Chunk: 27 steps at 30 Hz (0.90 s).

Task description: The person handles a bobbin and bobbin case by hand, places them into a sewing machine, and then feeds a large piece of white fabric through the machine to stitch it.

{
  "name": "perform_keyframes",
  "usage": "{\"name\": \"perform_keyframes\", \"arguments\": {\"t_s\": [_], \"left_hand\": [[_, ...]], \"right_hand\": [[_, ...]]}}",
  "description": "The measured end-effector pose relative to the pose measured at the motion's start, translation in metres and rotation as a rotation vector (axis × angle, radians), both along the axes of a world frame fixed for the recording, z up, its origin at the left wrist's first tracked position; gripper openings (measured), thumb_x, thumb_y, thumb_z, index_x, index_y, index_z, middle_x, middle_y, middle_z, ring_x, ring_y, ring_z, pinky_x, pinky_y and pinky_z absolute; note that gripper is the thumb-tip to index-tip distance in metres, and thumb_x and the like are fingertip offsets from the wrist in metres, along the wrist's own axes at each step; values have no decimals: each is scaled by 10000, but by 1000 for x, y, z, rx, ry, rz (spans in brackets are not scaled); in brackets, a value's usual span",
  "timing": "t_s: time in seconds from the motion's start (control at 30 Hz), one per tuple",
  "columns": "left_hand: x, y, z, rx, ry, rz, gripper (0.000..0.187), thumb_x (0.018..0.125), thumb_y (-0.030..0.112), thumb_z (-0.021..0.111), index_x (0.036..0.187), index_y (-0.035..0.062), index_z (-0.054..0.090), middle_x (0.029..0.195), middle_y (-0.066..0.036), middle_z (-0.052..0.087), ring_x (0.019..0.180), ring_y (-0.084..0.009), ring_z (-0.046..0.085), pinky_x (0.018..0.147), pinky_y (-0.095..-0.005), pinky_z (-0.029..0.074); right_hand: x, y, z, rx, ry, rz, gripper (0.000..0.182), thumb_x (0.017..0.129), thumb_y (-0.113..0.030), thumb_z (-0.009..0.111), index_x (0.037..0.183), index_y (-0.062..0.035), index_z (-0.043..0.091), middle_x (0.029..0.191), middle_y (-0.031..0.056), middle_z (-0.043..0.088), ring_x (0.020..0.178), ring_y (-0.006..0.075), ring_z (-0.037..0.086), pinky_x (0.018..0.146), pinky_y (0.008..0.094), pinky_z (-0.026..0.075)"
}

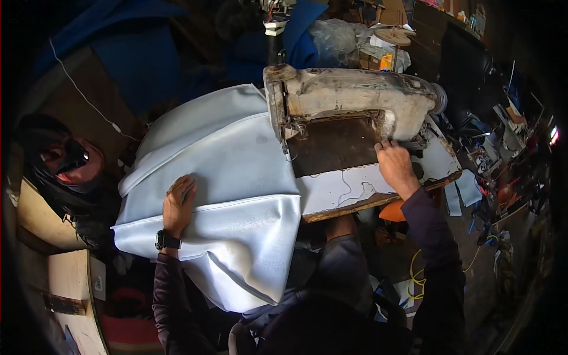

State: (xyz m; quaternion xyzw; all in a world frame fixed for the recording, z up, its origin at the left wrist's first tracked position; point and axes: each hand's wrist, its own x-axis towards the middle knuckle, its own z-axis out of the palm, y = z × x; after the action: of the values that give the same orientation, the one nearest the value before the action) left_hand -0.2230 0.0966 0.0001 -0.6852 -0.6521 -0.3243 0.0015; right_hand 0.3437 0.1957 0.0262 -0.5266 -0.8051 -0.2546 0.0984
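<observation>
A large sheet of silvery-grey coated fabric (236,154), with seams across it, is draped left of the sewing machine (355,92) and hangs over my lap. Its right edge lies beneath the needle area. My left hand (179,204), with a black watch at the wrist, rests flat on the fabric with fingers extended. At the foot of the machine's pillar is my right hand (394,165), its fingers curled down at the bed. Whatever those fingertips grip, if anything, is hidden.
The worn white tabletop (343,189) has a chipped wooden front edge. A dark bag (65,160) sits at left above a wooden cabinet (71,284). Blue sheets (136,65) lie behind. Cluttered tools and scraps fill the right side, with a yellow cable (416,275) on the floor.
</observation>
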Motion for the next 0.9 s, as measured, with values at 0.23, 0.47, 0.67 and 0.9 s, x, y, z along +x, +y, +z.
{"name": "perform_keyframes", "arguments": {"t_s": [0.23,0.47,0.67,0.9], "left_hand": [[-1,0,2,5,-5,-11,280,991,199,646,1179,13,737,1329,-177,677,1257,-368,622,1078,-441,475],[1,0,5,-2,-36,-15,272,999,187,629,1169,6,739,1331,-174,678,1254,-370,624,1075,-438,478],[2,0,4,-18,-47,9,267,1002,193,632,1173,21,743,1328,-167,681,1248,-370,627,1071,-439,481],[0,0,4,-10,-55,-1,263,1003,193,633,1163,17,746,1324,-169,684,1243,-369,632,1070,-438,482]], "right_hand": [[-79,-7,32,-635,997,189,216,1046,-214,589,1185,-54,633,834,177,675,727,344,641,669,418,498],[-139,21,9,-410,641,241,304,1002,-309,633,1120,-29,642,909,231,726,901,440,700,781,510,546],[-168,12,6,-250,302,241,239,956,-226,666,935,11,679,746,217,712,720,378,724,682,479,571],[-184,28,-11,-169,293,251,153,885,-93,614,806,11,694,697,215,705,673,361,733,648,454,580]]}}
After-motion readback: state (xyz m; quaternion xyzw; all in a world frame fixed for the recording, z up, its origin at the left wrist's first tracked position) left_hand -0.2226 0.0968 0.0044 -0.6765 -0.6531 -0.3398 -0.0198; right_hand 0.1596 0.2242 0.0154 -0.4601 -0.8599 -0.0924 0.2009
